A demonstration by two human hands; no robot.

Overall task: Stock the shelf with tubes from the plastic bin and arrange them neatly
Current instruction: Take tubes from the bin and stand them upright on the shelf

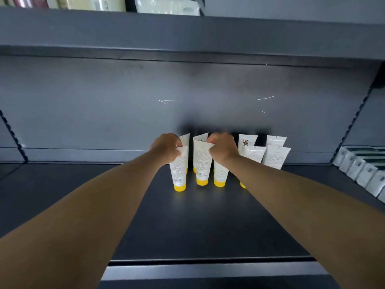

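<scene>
Several white tubes with yellow caps stand cap-down in two rows on the dark shelf (187,222), near its back wall. My left hand (166,148) is closed on the top of the leftmost front tube (178,170). My right hand (221,150) grips the crimped top of a front tube (220,176), which it partly hides; it also touches the top edge of the tube (201,161) to its left. More tubes (275,155) stand to the right, apart from both hands. No plastic bin shows in the head view.
An upper shelf (187,32) overhangs the space, with boxed goods on top. A row of white packets (362,174) lines the right side of the shelf. The shelf's front lip (208,272) runs below my forearms.
</scene>
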